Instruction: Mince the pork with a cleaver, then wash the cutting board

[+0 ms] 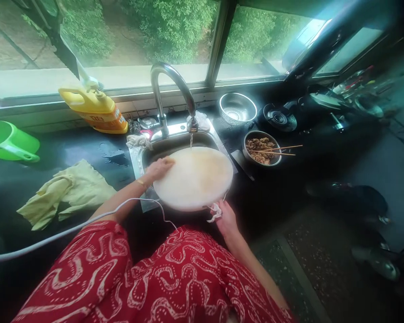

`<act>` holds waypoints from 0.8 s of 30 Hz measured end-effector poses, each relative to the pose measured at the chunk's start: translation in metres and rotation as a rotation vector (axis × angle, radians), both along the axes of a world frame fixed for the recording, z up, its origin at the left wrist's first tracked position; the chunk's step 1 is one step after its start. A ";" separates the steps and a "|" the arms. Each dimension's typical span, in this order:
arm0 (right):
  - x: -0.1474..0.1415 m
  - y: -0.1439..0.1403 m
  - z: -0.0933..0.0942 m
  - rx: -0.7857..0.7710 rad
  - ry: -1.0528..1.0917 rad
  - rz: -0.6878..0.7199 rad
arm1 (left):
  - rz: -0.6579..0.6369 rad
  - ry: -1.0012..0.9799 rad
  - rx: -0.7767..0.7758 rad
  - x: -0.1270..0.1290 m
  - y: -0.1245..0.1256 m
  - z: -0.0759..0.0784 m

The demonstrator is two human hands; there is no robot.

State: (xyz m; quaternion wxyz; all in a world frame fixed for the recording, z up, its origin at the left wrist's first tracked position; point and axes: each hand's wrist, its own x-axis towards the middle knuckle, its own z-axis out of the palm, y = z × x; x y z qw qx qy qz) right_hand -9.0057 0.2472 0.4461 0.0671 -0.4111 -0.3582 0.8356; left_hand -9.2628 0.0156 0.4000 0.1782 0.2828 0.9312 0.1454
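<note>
A round white cutting board with a brownish stain lies tilted over the sink. From the curved metal faucet, a thin stream of water falls onto its far edge. My left hand presses on the board's left side, fingers together; whatever is under them is hidden. At the near right edge, my right hand is closed on the board's thin wire handle. A crumpled white scrap hangs at its fingers.
Left of the sink are a yellow cloth, a yellow detergent jug and a green scoop. To the right stand a metal colander, a bowl of food with chopsticks and a gas burner. A white cable crosses my left arm.
</note>
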 end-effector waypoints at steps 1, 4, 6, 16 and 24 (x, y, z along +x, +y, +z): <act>0.009 0.001 -0.001 0.007 0.007 -0.003 | 0.032 0.017 -0.041 -0.014 -0.005 -0.005; 0.033 0.009 -0.009 0.037 -0.006 -0.021 | 0.155 0.049 -0.051 -0.041 0.006 -0.010; 0.045 0.017 -0.018 0.043 -0.022 -0.044 | 0.220 0.061 0.073 -0.050 0.030 -0.005; 0.058 0.028 -0.030 0.013 -0.035 -0.139 | 0.239 -0.335 0.944 -0.064 0.136 0.068; 0.048 0.028 -0.021 0.026 -0.024 -0.082 | -0.011 -0.083 0.594 0.010 0.114 0.089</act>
